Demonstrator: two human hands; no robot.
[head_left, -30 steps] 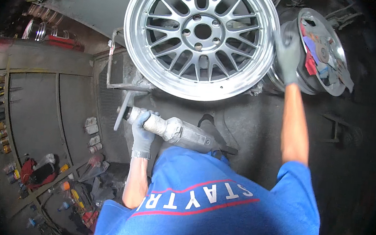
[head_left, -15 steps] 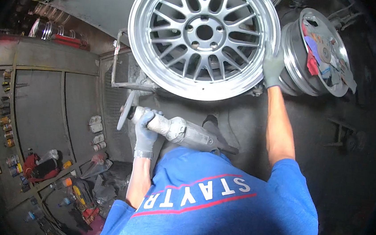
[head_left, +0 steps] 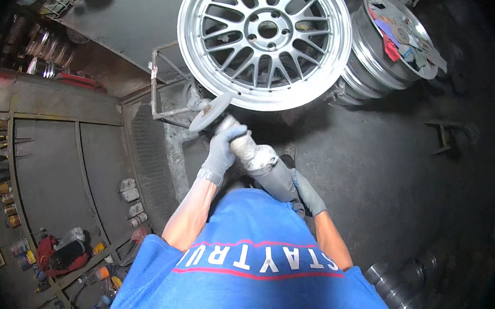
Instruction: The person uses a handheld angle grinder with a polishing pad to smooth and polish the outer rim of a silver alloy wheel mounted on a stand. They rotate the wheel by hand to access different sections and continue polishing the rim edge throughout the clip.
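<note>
Left hand wrapped round the grinder at its neck; right hand at its rear, finger closure unclear. Wheel, ahead: probably heavy, stiff, slick-rimmed; hold by spokes. Grinder, below wheel in view: likely weighty; support neck and rear together. Disc, near wheel's lower rim, contact unclear: likely abrasive; fingers clear.

"What are you holding?"

"My long power tool, dark grey in the body and pale, rough-looking at the neck. It slants, rear toward four or five o'clock."

"Its other end?"

"A flat grey disc, toward ten or eleven, overlapping in my sight the seven o'clock edge of a silver mesh-spoked wheel; whether they touch, I can't tell."

"The wheel's pose?"

"At twelve o'clock, face toward me, five holes ringing its open centre."
</note>
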